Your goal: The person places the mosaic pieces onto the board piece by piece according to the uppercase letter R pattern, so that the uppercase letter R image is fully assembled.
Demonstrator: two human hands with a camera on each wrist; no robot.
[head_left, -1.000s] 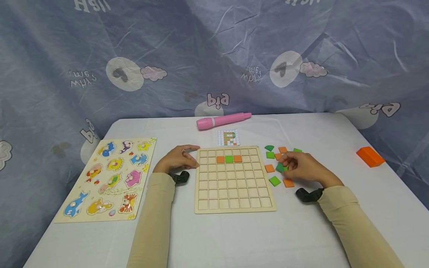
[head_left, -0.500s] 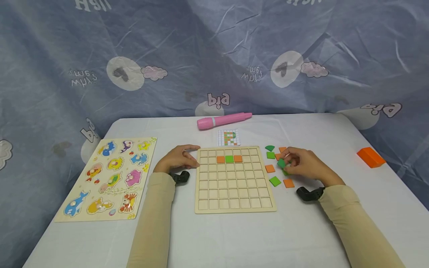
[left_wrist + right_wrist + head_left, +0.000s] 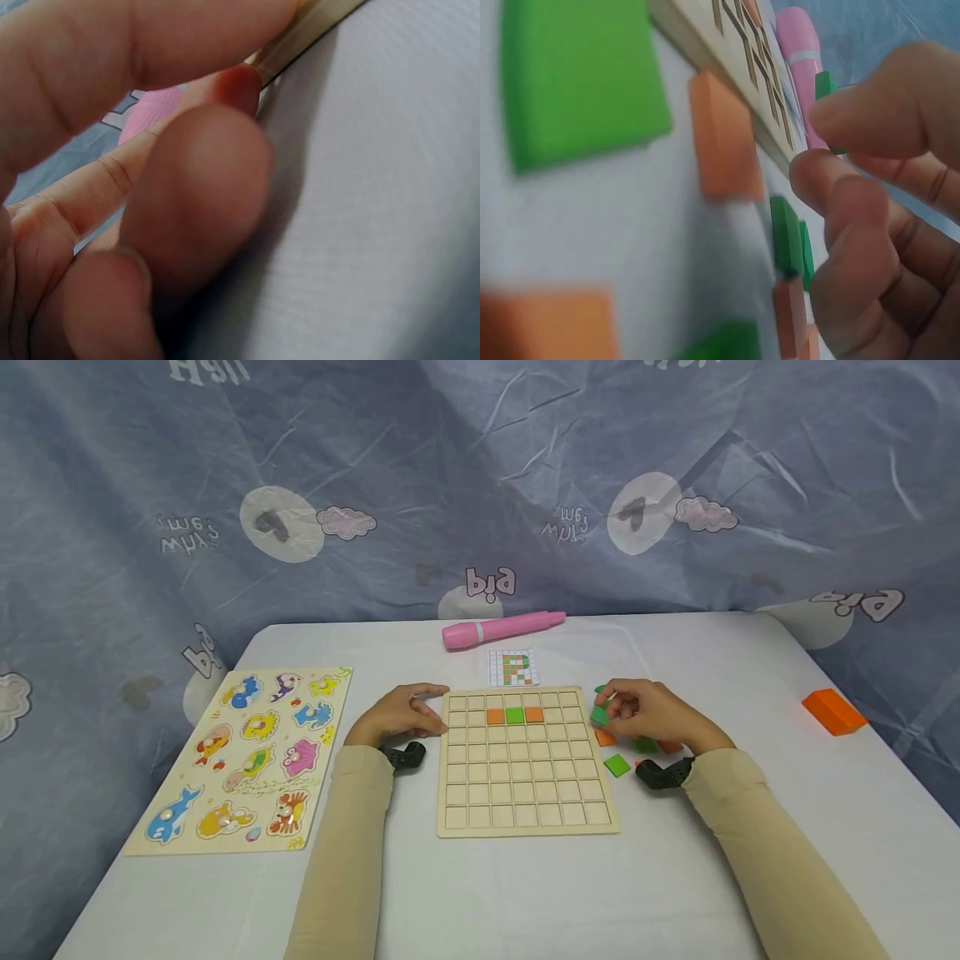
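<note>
A wooden grid board point(image 3: 491, 818) lies mid-table in the head view, with two orange squares and a green square point(image 3: 513, 716) between them in one row. My left hand point(image 3: 397, 714) rests at the board's left edge, fingertips against its side. In the left wrist view, fingers point(image 3: 202, 172) cover most of the board edge point(image 3: 300, 45). My right hand point(image 3: 656, 714) pinches a dark green tile point(image 3: 598, 716) between thumb and finger, just right of the board. In the right wrist view the fingers hide most of that tile point(image 3: 824, 84). Loose green point(image 3: 617, 766) and orange tiles point(image 3: 605, 738) lie beneath and around this hand.
A card point(image 3: 513, 668) with a coloured letter R pattern lies behind the board, and a pink microphone-shaped toy point(image 3: 502, 630) behind that. The sea-animal puzzle board point(image 3: 307, 760) is at left. An orange block point(image 3: 833, 712) stands at far right. A patterned cloth point(image 3: 420, 460) hangs behind.
My right hand has lifted the dark green tile from among the loose pieces and moved left with it, towards the board's right edge. The left hand has stayed put.
</note>
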